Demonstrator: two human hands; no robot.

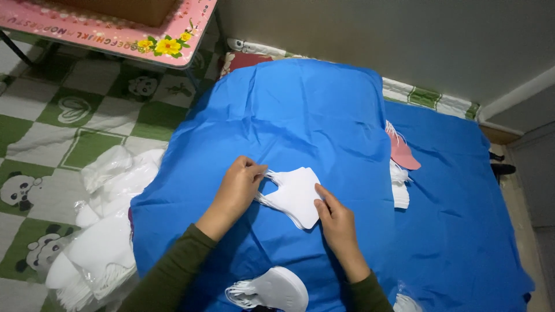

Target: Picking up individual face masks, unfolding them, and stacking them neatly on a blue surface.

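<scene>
Between both hands (237,188) (335,222) — white masks (295,196) (stacked).

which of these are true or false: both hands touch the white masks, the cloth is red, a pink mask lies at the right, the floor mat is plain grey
1. Both hands touch the white masks: true; the left hand pinches the loops, the right hand presses the edge.
2. The cloth is red: false; it is blue.
3. A pink mask lies at the right: true, atop a white stack.
4. The floor mat is plain grey: false; green and white checks with pandas.
</scene>
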